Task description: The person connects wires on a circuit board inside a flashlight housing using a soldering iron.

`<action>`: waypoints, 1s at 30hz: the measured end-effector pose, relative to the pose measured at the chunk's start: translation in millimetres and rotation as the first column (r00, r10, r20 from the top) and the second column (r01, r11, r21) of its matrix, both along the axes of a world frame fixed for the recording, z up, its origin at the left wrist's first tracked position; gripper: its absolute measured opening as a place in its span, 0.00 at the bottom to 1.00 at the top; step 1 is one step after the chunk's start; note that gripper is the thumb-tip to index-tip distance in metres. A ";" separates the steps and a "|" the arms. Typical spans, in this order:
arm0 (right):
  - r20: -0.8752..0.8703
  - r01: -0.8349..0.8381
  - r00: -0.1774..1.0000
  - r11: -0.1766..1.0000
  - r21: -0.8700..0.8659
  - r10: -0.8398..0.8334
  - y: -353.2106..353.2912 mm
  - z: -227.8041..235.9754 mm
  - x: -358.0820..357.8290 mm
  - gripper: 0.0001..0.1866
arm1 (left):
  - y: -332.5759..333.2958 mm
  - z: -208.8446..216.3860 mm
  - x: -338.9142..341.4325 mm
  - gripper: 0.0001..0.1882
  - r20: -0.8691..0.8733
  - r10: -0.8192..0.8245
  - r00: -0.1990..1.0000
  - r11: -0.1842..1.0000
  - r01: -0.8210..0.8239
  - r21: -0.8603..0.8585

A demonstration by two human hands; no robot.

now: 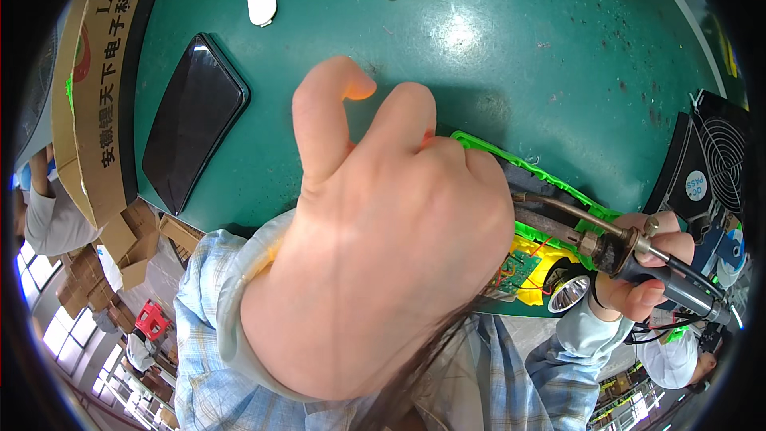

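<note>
**On the bench (383, 36), near right: iron gripped, left hold unverified**

The right hand (629, 295) is closed around a soldering iron (589, 243); its tip is hidden behind the left hand (391, 215). Two left fingers curl free; whether the others pinch anything cannot be told. The circuit board (520, 270) lies at the yellow housing (550, 257), near side of the green casing (527, 169). Assessment: iron stiff, probably hot forward, to be held by its grip; board likely light, rigid, fragile, best taken by its edges.

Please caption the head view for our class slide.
Right hand grips a soldering iron, its end hidden behind the left hand; green circuit board nearby.
</note>
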State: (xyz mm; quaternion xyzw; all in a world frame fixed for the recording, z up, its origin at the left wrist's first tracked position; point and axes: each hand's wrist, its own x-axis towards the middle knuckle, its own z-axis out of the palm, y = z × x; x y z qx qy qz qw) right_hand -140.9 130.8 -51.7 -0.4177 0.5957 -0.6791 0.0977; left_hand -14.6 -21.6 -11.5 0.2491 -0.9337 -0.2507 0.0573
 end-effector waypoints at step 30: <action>-0.025 0.019 1.000 0.990 0.137 -0.016 -0.7 4.8 3.6 0.25 | -4.4 5.4 1.1 0.04 0.170 0.039 0.985 0.999 -0.043 0.017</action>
